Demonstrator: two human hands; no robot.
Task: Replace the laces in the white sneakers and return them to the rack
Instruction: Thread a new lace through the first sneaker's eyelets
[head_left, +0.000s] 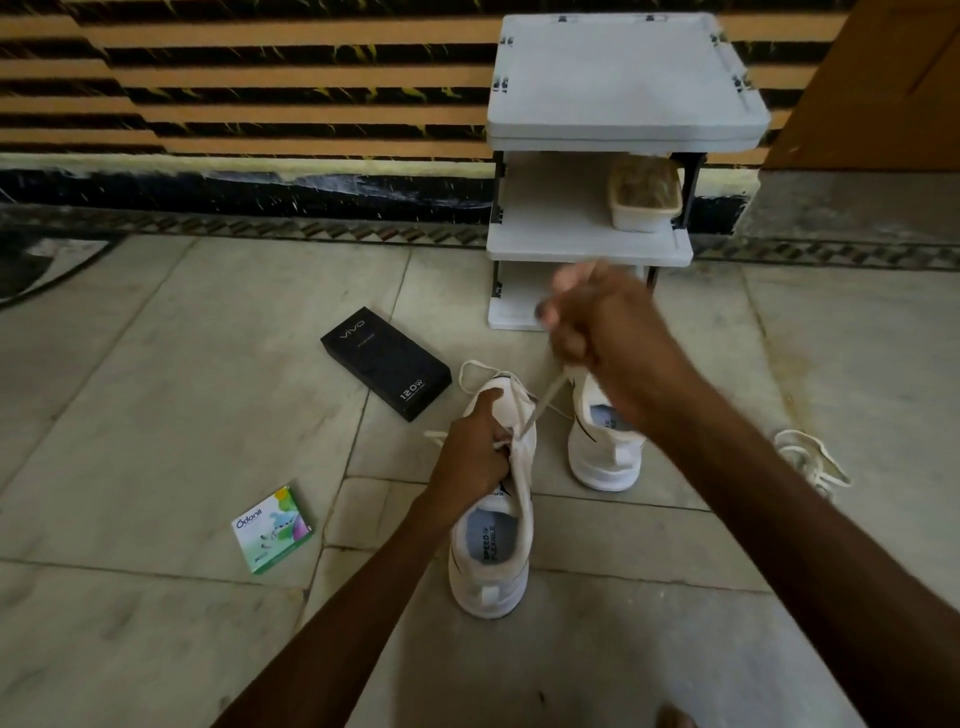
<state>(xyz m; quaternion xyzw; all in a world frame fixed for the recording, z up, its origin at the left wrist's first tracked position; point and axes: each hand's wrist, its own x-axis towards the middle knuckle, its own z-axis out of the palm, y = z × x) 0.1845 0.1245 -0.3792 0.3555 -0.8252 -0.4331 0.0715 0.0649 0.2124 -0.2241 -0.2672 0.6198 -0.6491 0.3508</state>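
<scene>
my left hand (470, 452) grips the near white sneaker (493, 561) at its eyelets, fingers curled round the upper. my right hand (597, 325) is fisted on the lace (545, 400), taut above the shoe, before the rack (592, 244) and its lower shelf edge. the second sneaker (605, 452) stands just right. a loose lace (813, 460) lies further right. a black box (384, 364) and a green box (272, 527) lie left, bare floor between them.

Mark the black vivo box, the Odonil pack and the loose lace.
black vivo box (385, 362): head view, middle of its lid.
Odonil pack (272, 528): head view, centre of its face.
loose lace (816, 464): head view, tangled middle.
</scene>
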